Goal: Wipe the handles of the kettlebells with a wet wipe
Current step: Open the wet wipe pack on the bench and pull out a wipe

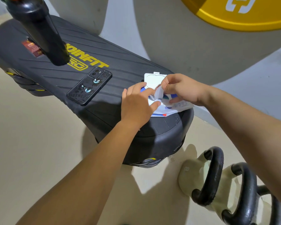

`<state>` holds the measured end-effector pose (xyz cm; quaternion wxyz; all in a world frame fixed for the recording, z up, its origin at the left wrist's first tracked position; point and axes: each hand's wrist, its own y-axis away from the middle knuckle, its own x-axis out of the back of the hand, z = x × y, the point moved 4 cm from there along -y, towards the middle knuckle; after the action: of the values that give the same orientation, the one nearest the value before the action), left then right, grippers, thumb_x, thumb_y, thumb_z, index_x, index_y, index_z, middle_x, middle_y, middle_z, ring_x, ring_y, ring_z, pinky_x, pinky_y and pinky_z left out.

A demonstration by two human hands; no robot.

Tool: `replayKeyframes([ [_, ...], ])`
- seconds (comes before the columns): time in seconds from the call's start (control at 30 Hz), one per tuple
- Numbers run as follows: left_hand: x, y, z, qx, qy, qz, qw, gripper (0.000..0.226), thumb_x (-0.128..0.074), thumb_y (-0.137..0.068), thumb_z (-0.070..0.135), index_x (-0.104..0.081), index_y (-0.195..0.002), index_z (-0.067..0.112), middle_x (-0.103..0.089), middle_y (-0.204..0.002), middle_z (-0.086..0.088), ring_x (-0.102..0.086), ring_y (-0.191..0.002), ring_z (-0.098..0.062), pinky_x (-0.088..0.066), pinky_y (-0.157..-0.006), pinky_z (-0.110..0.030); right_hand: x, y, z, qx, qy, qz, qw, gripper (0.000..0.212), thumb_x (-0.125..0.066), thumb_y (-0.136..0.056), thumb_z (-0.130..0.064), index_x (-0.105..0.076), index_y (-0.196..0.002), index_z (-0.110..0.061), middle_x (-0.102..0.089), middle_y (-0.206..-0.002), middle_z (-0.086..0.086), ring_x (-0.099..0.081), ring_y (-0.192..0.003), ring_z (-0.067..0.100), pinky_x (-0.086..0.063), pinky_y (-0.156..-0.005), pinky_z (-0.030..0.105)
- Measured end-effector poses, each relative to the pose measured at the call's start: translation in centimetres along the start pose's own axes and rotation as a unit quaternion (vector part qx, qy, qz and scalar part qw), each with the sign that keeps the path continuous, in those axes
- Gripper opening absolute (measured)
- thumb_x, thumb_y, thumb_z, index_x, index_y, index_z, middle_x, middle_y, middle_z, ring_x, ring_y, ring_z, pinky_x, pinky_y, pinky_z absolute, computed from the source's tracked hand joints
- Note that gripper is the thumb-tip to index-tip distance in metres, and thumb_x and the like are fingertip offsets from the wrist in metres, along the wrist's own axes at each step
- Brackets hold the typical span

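My left hand [136, 103]: fingers spread fairly straight, laid flat on the wipe pack, pressing it down; thumb out along the pack's near edge
My right hand [180, 90]: fingers curled in, fingertips pinching a wet wipe just above the pack's opening
Wet wipe [158, 93]: white, soft, folded into a rounded tuft between my two hands; its lower end is at the opening
Wipe pack [177, 108]: flat, crinkly plastic pouch, white with blue and red print; it lies at the right end of the step platform, one corner past the edge
Pack lid [152, 78]: stiff white plastic flap, rounded rectangle, flipped open away from me
Step platform [120, 69]: long black board with rounded ends, matte, ribbed with slanted grooves, yellow lettering on top
Kettlebells: on the floor at lower right, below my right forearm; the nearest [191, 174] has a smooth cream rounded body
Handles: thick black loops, glossy and scuffed; the nearest [212, 176] stands upright, another [245, 192] just behind it; neither hand touches them
Phone [89, 86]: face down on the platform, black case with embossed pattern and grinning pale-blue faces
Bottle [39, 30]: tall, black, smooth cylinder standing on the platform's far end
Small box [32, 47]: red, just beside the bottle's base
Floor [31, 143]: pale beige, smooth
Disc [234, 18]: yellow, glossy, curved rim, at top right
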<state>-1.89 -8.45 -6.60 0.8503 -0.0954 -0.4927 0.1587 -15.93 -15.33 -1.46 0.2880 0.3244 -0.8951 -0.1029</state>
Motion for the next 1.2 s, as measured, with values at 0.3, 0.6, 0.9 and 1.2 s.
replayKeyframes([
  [0.3, -0.1, 0.0, 0.6, 0.038, -0.016, 0.032, 0.999, 0.029, -0.076, -0.075, 0.044, -0.073, -0.095, 0.023, -0.066, -0.108, 0.000, -0.057, -0.107, -0.026, -0.022, -0.112, -0.057, 0.1, 0.9, -1.4, 0.018, -0.161, 0.111, 0.981, 0.028, -0.042, -0.099, -0.002, -0.053, -0.077, -0.016, -0.063, -0.068, -0.004, -0.060, -0.069, 0.015, -0.054, -0.081, 0.033],
  [0.6, -0.3, 0.1, 1.1, 0.036, -0.037, 0.010, 0.999, 0.051, -0.071, -0.070, 0.055, -0.068, -0.103, 0.016, -0.066, -0.099, -0.001, -0.059, -0.106, -0.024, -0.019, -0.114, -0.058, 0.6, 2.0, -3.3, 0.013, -0.251, 0.159, 0.955, 0.027, -0.039, -0.099, -0.005, -0.063, -0.088, -0.004, -0.069, -0.073, 0.006, -0.067, -0.059, 0.018, -0.062, -0.066, 0.031],
  [0.9, 3.4, 0.4, 1.3, 0.178, 0.374, 0.040, 0.909, 0.018, -0.071, -0.080, 0.019, -0.063, -0.093, 0.029, -0.068, -0.071, 0.009, -0.062, -0.070, -0.012, -0.050, -0.072, -0.031, 0.8, 3.2, -1.0, -0.034, -0.242, 0.202, 0.948, 0.028, -0.044, -0.095, -0.004, -0.059, -0.074, -0.011, -0.063, -0.061, 0.000, -0.064, -0.059, 0.020, -0.060, -0.064, 0.033],
  [1.2, 6.2, 0.2, 3.4, 0.263, 0.567, -0.046, 0.779, 0.017, -0.068, -0.085, 0.008, -0.071, -0.093, 0.023, -0.069, -0.100, -0.004, -0.066, -0.090, -0.020, -0.054, -0.078, -0.037, 1.7, 6.6, -0.8, -0.009, -0.326, 0.191, 0.926, 0.019, -0.049, -0.099, -0.002, -0.062, -0.089, -0.011, -0.061, -0.055, -0.003, -0.059, -0.047, 0.012, -0.056, -0.059, 0.027],
])
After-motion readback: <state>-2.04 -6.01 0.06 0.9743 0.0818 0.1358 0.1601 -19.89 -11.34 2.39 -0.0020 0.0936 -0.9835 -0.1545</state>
